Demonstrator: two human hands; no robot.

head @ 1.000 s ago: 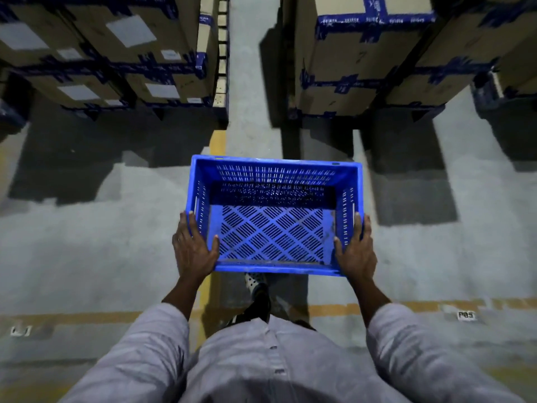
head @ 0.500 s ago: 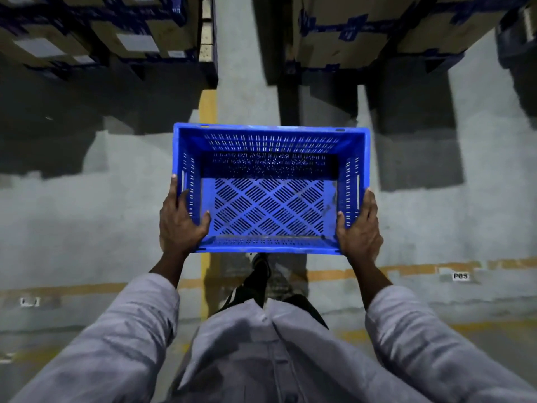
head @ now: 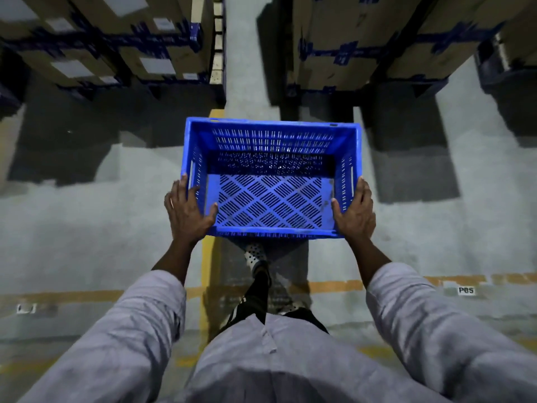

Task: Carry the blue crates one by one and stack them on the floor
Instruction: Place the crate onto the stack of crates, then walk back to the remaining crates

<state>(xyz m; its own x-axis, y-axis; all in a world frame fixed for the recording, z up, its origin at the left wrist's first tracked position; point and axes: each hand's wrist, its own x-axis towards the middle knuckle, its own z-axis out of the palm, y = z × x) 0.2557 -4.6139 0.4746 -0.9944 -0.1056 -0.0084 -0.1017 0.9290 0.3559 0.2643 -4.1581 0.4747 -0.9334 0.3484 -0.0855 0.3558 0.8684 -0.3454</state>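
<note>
One empty blue crate [head: 270,132] with slotted walls and a lattice floor hangs level in front of me, above the grey concrete floor. My left hand [head: 187,212] grips its near left corner, thumb inside the rim. My right hand [head: 356,212] grips the near right corner the same way. No other blue crate shows in the head view.
Stacked cardboard boxes with blue tape stand on a pallet at the far left [head: 116,45] and another at the far right [head: 363,45], a narrow aisle [head: 247,68] between them. Yellow floor lines [head: 207,257] cross under me. A dark bin [head: 511,80] sits at the right edge.
The view has shifted as I walk with the crate toward the box stacks; both hands keep the same grip on its near corners. My foot has stepped forward under the crate.
</note>
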